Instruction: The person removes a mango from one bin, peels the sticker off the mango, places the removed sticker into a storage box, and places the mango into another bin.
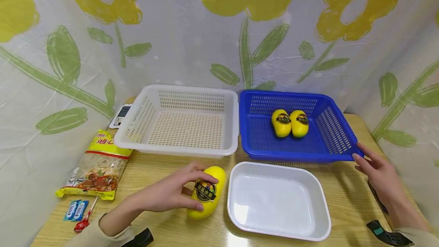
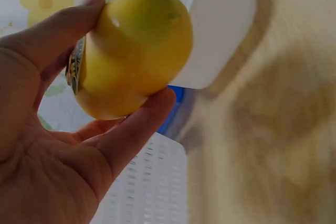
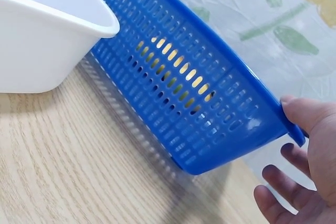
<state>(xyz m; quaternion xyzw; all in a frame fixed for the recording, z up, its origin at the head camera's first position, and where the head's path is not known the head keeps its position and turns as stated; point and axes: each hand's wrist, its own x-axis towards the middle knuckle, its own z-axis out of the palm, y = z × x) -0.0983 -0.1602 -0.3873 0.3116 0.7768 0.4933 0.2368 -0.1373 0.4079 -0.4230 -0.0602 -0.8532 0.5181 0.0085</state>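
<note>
My left hand [image 1: 168, 193] grips a yellow mango [image 1: 217, 178] with a dark label, just left of the white tray [image 1: 279, 231]. In the left wrist view, thumb and fingers curl round the mango [image 2: 142, 51], whose top has a greenish patch. My right hand [image 1: 382, 176] pinches the rim of the blue basket [image 1: 291, 156] at its front right corner. The right wrist view has the thumb on top of that rim and the other fingers below it, partly hidden. Inside the basket, two more labelled mangoes, one left [image 1: 282, 129] and one right [image 1: 300, 129], lie side by side.
A white basket [image 1: 175, 149] stands left of the blue one. Farther left lie a yellow food bag [image 1: 97, 167], two small blue packets [image 1: 76, 210], a red lollipop [image 1: 82, 225] and a white-edged device [image 1: 120, 115]. A flowered curtain [image 1: 178, 48] hangs behind the table.
</note>
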